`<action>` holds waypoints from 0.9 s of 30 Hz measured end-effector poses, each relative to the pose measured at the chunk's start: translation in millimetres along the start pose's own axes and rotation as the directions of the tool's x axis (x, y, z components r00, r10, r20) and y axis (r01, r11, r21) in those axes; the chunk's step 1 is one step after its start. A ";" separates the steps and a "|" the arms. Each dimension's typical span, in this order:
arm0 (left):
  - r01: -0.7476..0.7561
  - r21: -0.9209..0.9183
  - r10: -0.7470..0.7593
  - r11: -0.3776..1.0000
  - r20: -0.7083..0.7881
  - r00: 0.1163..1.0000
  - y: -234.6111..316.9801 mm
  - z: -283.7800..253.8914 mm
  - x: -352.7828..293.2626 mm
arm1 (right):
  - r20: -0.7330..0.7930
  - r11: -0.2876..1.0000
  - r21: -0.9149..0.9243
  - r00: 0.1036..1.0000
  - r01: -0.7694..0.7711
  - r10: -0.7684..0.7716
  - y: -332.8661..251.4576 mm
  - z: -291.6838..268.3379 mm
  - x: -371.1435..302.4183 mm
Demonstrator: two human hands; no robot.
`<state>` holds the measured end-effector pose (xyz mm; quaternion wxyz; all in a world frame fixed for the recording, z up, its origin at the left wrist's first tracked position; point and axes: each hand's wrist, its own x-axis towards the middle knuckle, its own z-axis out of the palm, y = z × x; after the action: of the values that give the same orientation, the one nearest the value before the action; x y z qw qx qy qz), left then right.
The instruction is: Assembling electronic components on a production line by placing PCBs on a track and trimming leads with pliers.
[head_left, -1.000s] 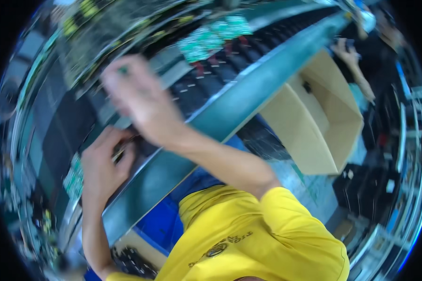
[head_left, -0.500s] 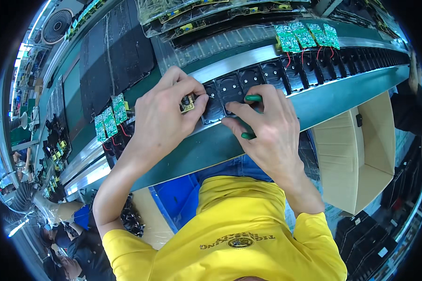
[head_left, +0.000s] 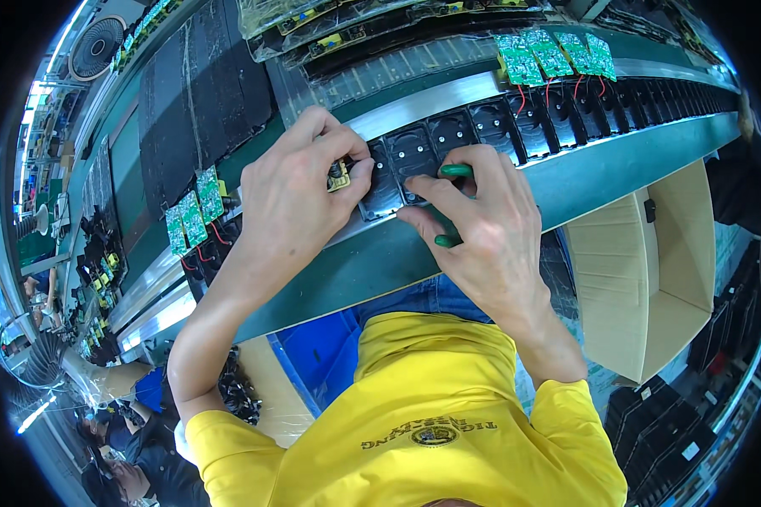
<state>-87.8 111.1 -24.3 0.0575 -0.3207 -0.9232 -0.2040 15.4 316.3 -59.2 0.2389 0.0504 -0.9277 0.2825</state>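
My left hand point(head_left: 296, 190) is closed around a small circuit board point(head_left: 338, 176) with yellow and dark parts, its fingertips at the edge of a black plastic casing point(head_left: 383, 182). Tucked in my right hand point(head_left: 495, 224) is a hand tool with green handles point(head_left: 457, 171); its jaws are hidden, so its exact kind does not show. The right index finger and thumb reach to the neighbouring black casing point(head_left: 412, 150), close to its near edge. These casings stand side by side in a long row on a metal rail point(head_left: 431, 111).
Green circuit boards point(head_left: 522, 63) with red wires rest along the row at right, and more boards point(head_left: 196, 221) at left. Stacked trays point(head_left: 380, 34) stand beyond the rail. An open cardboard box point(head_left: 613, 262) is at the right, below the green bench edge point(head_left: 643, 165). People sit at lower left.
The view has shifted slightly. Both hands keep nearly the same place and grip at the casings.
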 end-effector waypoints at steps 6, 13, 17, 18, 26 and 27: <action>-0.030 0.024 0.030 0.999 0.000 1.000 0.1 0.1 1.5 | -0.003 1.000 0.015 1.000 -0.004 0.004 1.1 1.1 -1.0; -0.041 -0.008 0.041 0.999 0.013 0.999 -0.3 -3.0 2.4 | 0.001 1.000 0.012 1.000 0.003 -0.003 2.8 1.4 -0.9; -0.058 0.048 0.057 0.997 0.018 0.998 1.7 -3.3 2.8 | 0.000 1.000 0.012 1.000 -0.002 0.002 2.3 0.8 -0.3; -0.062 0.063 0.061 0.996 0.022 0.998 2.1 -3.3 3.0 | 0.000 1.000 0.012 1.000 -0.004 0.004 2.1 0.6 0.0; -0.146 0.111 0.146 0.983 0.004 0.989 5.2 0.3 3.1 | 0.013 0.999 0.047 1.000 0.026 -0.026 1.4 -3.1 1.9; -0.150 0.138 0.151 0.979 0.003 0.989 5.3 0.3 1.8 | 0.007 0.995 0.098 0.999 0.033 -0.034 -1.5 -7.0 5.1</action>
<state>-85.9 116.1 -22.3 0.0984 -0.3839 -0.9080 -0.1358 14.1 319.2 -50.9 0.2367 0.0787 -0.9128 0.3235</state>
